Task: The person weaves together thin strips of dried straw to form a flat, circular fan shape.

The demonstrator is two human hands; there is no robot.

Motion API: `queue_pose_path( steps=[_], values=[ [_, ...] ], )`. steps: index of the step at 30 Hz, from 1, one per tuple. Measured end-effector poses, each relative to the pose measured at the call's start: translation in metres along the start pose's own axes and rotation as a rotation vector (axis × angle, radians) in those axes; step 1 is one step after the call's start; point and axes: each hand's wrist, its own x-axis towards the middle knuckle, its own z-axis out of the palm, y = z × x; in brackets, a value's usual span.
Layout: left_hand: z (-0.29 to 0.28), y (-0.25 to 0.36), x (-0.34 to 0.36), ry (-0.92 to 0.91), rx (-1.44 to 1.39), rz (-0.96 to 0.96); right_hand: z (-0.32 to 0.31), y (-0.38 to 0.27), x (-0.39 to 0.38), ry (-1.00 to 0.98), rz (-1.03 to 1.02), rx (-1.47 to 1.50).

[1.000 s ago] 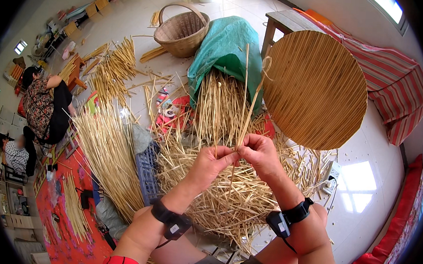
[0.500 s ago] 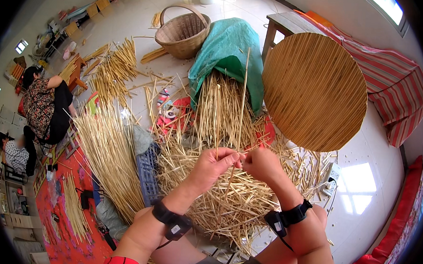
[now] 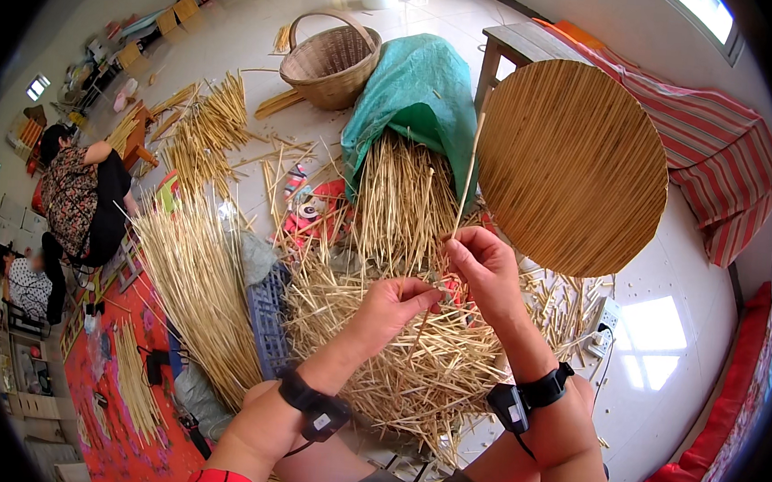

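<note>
Head view: both hands' fingers pinch one straw stalk point(image 3: 466, 180) beside a round woven mat point(image 3: 576, 164).

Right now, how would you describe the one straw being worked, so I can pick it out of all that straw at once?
Start at the big round woven straw disc on the right. Just left of its edge, a single pale straw stalk stands nearly upright, its lower end pinched in the right hand, with the left hand close below. Unlike the loose straw heap underneath, it rises alone, crossing the green cloth.
</note>
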Motion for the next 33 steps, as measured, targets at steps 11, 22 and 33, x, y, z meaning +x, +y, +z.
queue_pose_path(
  steps=[11,22,33],
  values=[
    [-0.017,0.015,0.002,0.25,-0.271,0.088,0.012,0.015,-0.019,-0.492,0.312,-0.118],
    [-0.002,0.003,0.001,0.132,-0.104,0.035,0.002,-0.004,-0.002,-0.049,0.064,-0.127],
    [0.007,0.002,0.0,0.105,-0.176,0.076,0.002,-0.007,-0.003,-0.054,0.044,-0.13]
  ],
)
